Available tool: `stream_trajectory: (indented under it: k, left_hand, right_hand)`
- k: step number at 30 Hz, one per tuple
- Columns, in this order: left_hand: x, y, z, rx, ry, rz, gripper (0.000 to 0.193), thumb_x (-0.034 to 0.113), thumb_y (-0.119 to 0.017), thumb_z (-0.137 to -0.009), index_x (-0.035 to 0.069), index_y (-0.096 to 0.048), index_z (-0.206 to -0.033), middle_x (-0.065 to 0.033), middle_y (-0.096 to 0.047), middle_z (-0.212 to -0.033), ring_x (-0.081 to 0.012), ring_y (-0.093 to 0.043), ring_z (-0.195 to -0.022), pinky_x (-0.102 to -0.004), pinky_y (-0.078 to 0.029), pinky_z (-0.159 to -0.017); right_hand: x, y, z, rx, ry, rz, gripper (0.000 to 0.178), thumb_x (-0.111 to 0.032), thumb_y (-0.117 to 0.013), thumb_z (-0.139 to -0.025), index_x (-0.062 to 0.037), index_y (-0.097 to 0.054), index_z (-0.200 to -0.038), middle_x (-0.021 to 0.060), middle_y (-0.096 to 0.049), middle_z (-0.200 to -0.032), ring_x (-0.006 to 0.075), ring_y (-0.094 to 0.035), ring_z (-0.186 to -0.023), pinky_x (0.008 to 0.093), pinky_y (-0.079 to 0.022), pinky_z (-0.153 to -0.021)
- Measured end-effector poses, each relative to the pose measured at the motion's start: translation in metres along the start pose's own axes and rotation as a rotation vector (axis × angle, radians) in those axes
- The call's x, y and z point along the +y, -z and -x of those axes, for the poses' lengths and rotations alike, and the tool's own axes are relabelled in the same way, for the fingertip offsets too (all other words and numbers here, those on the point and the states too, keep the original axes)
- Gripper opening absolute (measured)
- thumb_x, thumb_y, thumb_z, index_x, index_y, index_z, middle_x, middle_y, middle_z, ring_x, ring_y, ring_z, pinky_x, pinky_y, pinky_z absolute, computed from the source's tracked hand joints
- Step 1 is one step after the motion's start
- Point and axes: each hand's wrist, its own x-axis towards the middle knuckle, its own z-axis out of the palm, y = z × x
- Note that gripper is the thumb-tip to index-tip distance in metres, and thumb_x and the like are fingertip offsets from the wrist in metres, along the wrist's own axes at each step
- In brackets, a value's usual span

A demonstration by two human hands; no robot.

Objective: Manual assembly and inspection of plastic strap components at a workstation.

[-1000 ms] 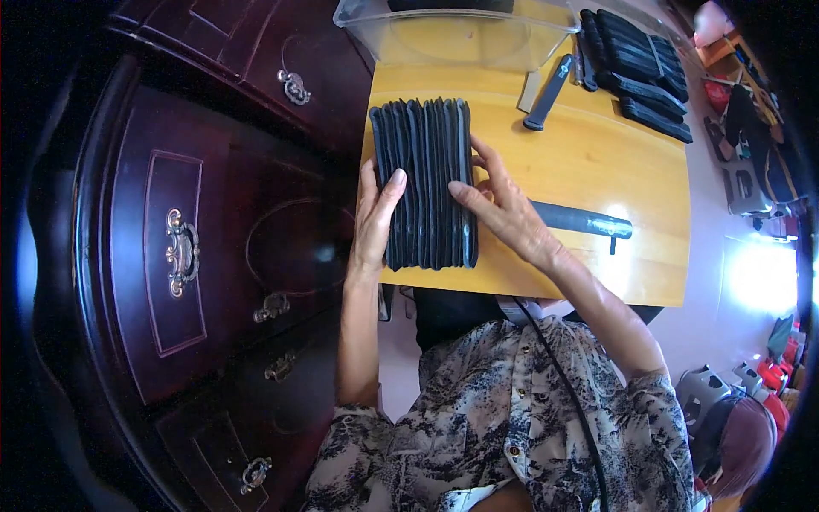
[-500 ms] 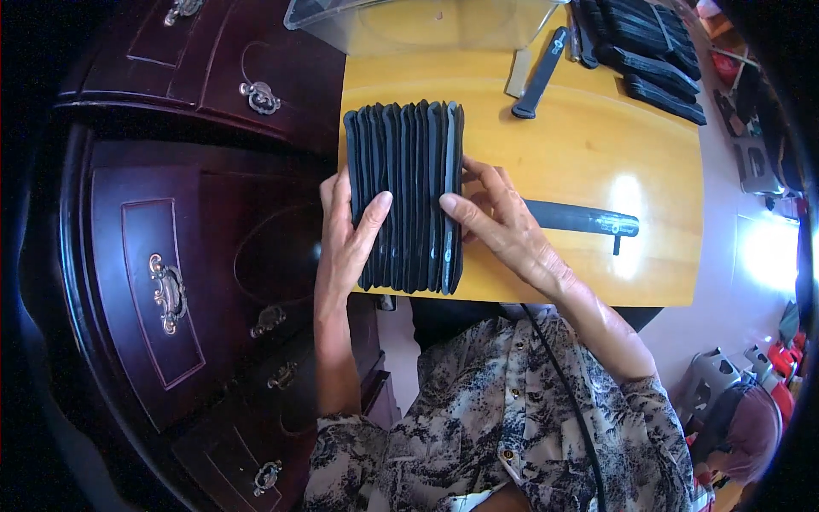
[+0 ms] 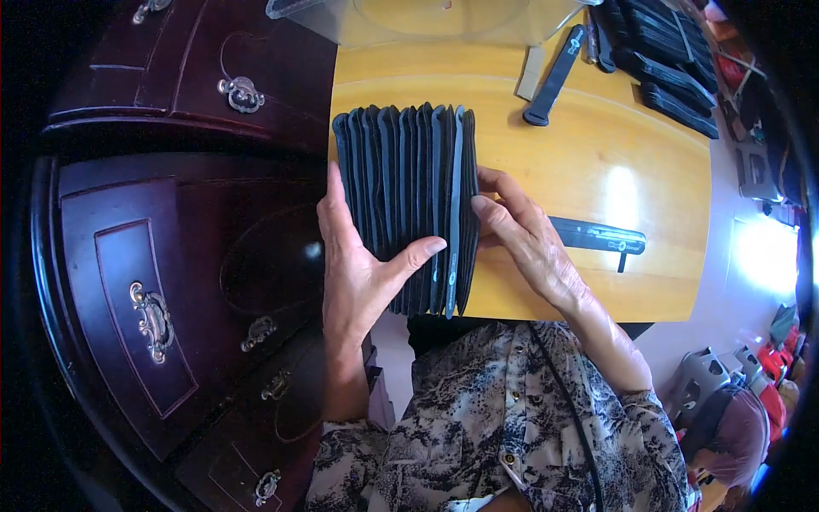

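Note:
A thick row of black and dark grey flat straps (image 3: 392, 188) stands on edge, packed side by side at the table's left front. My left hand (image 3: 363, 277) is closed round its left side, the thumb laid across the upper edges toward the right. At the right side my right hand (image 3: 533, 239) pinches the outermost straps between thumb and fingers, the fingertips partly hidden behind them. Just beyond that hand a single dark strap (image 3: 601, 236) lies flat, with a short black tab at its end.
A clear plastic bin (image 3: 384, 32) sits at the table's far edge. Another strap (image 3: 559, 75) and a beige strip (image 3: 530, 73) lie far right of centre, near piled black straps (image 3: 661, 51). A dark wooden cabinet (image 3: 124, 299) with metal handles borders the left.
My left thumb has slid right across the upper edges. The row looks wider, its right-hand straps fanned slightly apart, and my right hand remains at that side. The whole view has shifted a little.

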Motion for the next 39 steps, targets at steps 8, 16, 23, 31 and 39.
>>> stream_trajectory:
  k: [8, 16, 23, 31, 39]
  left_hand:
    - [0.001, -0.002, 0.0, -0.009, -0.063, -0.048, 0.128, 0.04, -0.09, -0.059, 0.004, -0.008, -0.151, -0.0278, -0.034, -0.135, -0.0428, -0.039, -0.126, -0.0506, -0.036, -0.104]
    - [0.002, -0.002, 0.0, 0.001, -0.054, -0.015, 0.124, 0.035, -0.089, -0.06, 0.002, -0.01, -0.15, -0.0278, -0.036, -0.133, -0.0424, -0.041, -0.124, -0.0507, -0.036, -0.103]
    - [0.002, 0.002, 0.001, -0.006, -0.067, -0.037, 0.124, 0.037, -0.09, -0.06, 0.001, -0.011, -0.15, -0.0285, -0.037, -0.132, -0.0424, -0.042, -0.122, -0.0504, -0.038, -0.102]
    - [0.001, 0.005, 0.0, 0.01, -0.082, -0.032, 0.12, 0.028, -0.088, -0.06, -0.001, -0.013, -0.149, -0.0256, -0.042, -0.125, -0.0419, -0.045, -0.116, -0.049, -0.039, -0.1]
    - [0.001, 0.002, -0.001, 0.001, -0.08, -0.031, 0.12, 0.026, -0.088, -0.059, 0.0, -0.012, -0.149, -0.0248, -0.043, -0.122, -0.0404, -0.046, -0.112, -0.0491, -0.04, -0.098]
  right_hand:
    - [-0.004, 0.001, 0.0, 0.046, -0.02, 0.155, 0.039, -0.023, -0.047, -0.099, 0.0019, -0.045, -0.128, 0.0197, -0.063, -0.103, 0.0236, -0.064, -0.092, 0.0349, -0.056, -0.076]
    - [-0.015, -0.005, 0.001, 0.023, -0.029, 0.167, 0.059, -0.034, -0.068, -0.089, 0.0051, -0.045, -0.127, 0.0206, -0.065, -0.101, 0.024, -0.066, -0.089, 0.0329, -0.055, -0.075]
    - [-0.015, -0.007, 0.0, 0.018, -0.032, 0.186, 0.054, -0.029, -0.067, -0.091, 0.0044, -0.045, -0.126, 0.019, -0.065, -0.102, 0.0218, -0.066, -0.091, 0.0321, -0.055, -0.075]
    - [-0.016, -0.009, -0.001, -0.019, -0.068, 0.135, 0.047, -0.024, -0.064, -0.093, 0.0035, -0.045, -0.126, 0.018, -0.063, -0.104, 0.0206, -0.064, -0.091, 0.032, -0.055, -0.075]
    - [-0.014, -0.007, 0.001, 0.028, -0.055, 0.246, 0.05, -0.026, -0.062, -0.092, 0.0035, -0.044, -0.128, 0.021, -0.062, -0.104, 0.0234, -0.064, -0.089, 0.0345, -0.054, -0.076]
